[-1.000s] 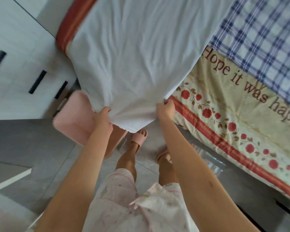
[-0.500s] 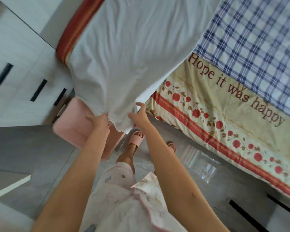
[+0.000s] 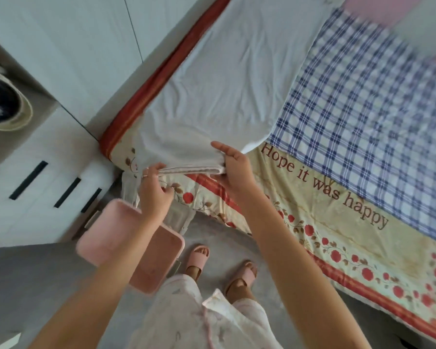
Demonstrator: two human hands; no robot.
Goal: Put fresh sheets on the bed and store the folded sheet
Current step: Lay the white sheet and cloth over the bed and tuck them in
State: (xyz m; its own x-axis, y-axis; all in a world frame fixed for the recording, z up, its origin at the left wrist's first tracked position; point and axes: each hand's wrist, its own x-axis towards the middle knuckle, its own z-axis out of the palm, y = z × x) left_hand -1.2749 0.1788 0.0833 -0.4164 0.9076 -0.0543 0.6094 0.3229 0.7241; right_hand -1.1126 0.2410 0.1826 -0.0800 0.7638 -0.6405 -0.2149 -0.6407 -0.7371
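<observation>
A white sheet [image 3: 219, 79] lies over the left part of the bed, its near hem bunched between my hands above the bed's corner. My left hand [image 3: 154, 190] pinches the hem's left end with finger and thumb. My right hand [image 3: 233, 170] grips the right end, thumb on top of the cloth. Under it lie a blue checked sheet [image 3: 368, 117] and a cream quilt [image 3: 337, 222] with red flowers and the words "Hope it was happy".
A pink stool [image 3: 111, 235] stands on the grey floor by the bed's corner, under my left forearm. White cabinets with dark slot handles [image 3: 28, 180] stand close on the left. My feet in pink slippers [image 3: 199, 258] are beside the stool.
The hem has been lifted from hanging over the stool up onto the bed's corner. My hands have moved apart and the hem is now stretched flat between them. The view has risen.
</observation>
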